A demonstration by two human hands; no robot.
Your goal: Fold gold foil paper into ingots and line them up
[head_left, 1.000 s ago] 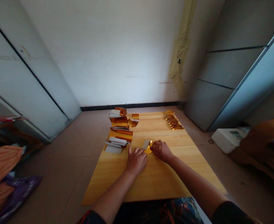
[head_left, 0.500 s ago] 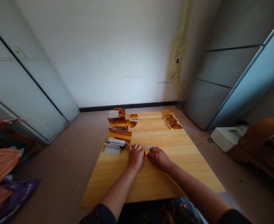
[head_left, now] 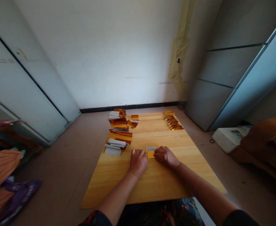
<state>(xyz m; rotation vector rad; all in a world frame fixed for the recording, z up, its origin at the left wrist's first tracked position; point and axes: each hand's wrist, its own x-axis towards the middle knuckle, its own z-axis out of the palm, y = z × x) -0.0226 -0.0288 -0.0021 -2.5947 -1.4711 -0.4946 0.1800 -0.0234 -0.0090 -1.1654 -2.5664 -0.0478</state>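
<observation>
Lying crosswise, the foil (head_left: 151, 154) meets left hand (head_left: 139, 161) and right hand (head_left: 166, 157) at its ends; grips curled, pinching or pressing unclear.

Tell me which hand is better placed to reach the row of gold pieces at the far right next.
Right, I'd judge: the right hand is nearer that row of gold pieces, while the left hand is closer to the curled sheets on the left.
</observation>
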